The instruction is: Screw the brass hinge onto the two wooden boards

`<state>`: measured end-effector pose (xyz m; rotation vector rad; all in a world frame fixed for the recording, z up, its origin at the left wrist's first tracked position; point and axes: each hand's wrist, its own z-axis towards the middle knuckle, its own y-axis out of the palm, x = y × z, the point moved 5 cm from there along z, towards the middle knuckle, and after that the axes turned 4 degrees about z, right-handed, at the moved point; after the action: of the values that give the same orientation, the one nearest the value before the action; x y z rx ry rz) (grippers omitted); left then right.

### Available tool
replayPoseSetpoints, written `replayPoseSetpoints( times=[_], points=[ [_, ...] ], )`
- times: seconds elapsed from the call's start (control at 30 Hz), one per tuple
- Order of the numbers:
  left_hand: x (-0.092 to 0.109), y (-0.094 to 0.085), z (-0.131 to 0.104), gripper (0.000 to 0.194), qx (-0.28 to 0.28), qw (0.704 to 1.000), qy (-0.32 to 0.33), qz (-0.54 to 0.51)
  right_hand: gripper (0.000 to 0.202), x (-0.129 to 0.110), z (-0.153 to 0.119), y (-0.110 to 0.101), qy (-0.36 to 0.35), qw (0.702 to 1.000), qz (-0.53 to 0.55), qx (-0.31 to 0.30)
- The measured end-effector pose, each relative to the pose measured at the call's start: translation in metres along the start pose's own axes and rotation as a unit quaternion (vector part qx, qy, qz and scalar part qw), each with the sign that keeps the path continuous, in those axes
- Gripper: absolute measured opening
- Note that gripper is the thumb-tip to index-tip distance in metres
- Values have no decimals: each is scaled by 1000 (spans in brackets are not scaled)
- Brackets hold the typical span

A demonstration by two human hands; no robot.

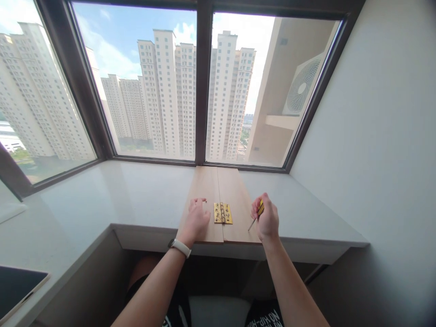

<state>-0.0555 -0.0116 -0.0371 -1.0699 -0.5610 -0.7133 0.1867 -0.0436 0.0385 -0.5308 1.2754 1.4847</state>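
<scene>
Two light wooden boards [235,185] lie side by side on the white sill, with a thin seam between them. A brass hinge [223,213] rests across the seam near their front edge, with several screws standing in it. My left hand [196,220] is on the left board, left of the hinge; its fingers are bent and close on a tiny dark thing at the fingertips, perhaps a screw. My right hand [266,217] is closed around the yellow and black handle of a screwdriver [252,224], whose tip points down toward the right board's right edge.
The white sill [146,190] runs along dark-framed windows. Its front edge drops off toward my lap. A dark flat device [20,290] lies at the lower left. A white wall [384,136] rises at the right.
</scene>
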Motion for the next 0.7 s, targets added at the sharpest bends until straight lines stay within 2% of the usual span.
replayPoseSetpoints(
  times=[0.1,0.23,0.27,0.4,0.47,0.6,0.7],
  points=[
    [-4,1,9,42,-16,1000,-14,11,48,2,1,0,-3,1000,-16,-6],
    [-8,-3,29,43,-73,996,-10,53,49,4,2,-1,0,999,-51,-15],
    [-8,-6,34,44,-75,994,9,74,49,4,2,-1,0,998,-57,-14],
    [1,-13,52,41,-66,975,152,150,50,4,-2,-3,-2,997,-70,-17],
    [2,-11,60,32,-91,964,182,169,50,5,-4,-2,0,996,-84,-29],
    [-4,-3,71,20,-150,957,169,181,50,5,-7,-1,-3,995,-90,-41],
    [-6,0,71,15,-160,958,157,176,49,4,-7,-2,-3,996,-79,-36]
  ],
)
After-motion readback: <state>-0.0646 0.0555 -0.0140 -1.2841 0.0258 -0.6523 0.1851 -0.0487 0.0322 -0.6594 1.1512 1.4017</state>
